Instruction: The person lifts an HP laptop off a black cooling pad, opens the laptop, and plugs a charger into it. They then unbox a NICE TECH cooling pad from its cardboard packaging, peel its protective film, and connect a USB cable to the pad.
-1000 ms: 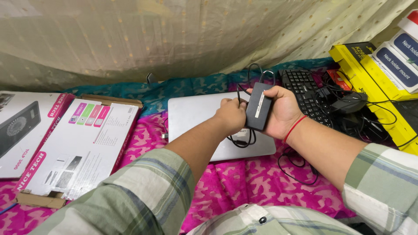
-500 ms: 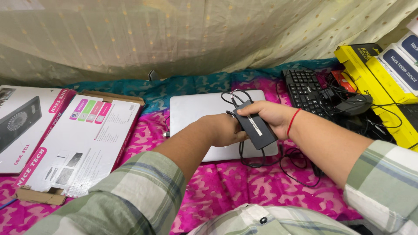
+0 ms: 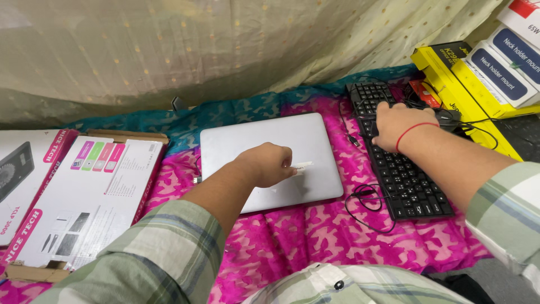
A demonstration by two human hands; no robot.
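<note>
The left hand (image 3: 269, 164) hovers over the closed silver laptop (image 3: 270, 160), which lies in the middle of the pink and teal patterned cloth (image 3: 315, 236). Its grip is pinched together on a small white strip (image 3: 302, 165) that juts rightward from the fingertips just above the laptop lid; what the strip is cannot be told. The right hand (image 3: 396, 125) rests on the far end of the black keyboard (image 3: 402, 174), which lies just right of the laptop and runs from far to near. Its fingers are curled down onto the keys, and whether this grip holds anything cannot be told; a red thread circles the wrist. A thin black cable (image 3: 365, 202) loops on the cloth between the laptop's near right corner and the keyboard. At the far right, yellow boxes (image 3: 450, 73) and white and blue boxes (image 3: 509, 65) are stacked, with dark cables in front of them. On the left lie a white and pink printed carton (image 3: 90, 202) and, further left, another carton (image 3: 22, 180) showing a black device. A pale curtain with gold dots (image 3: 197, 50) hangs behind everything.
</note>
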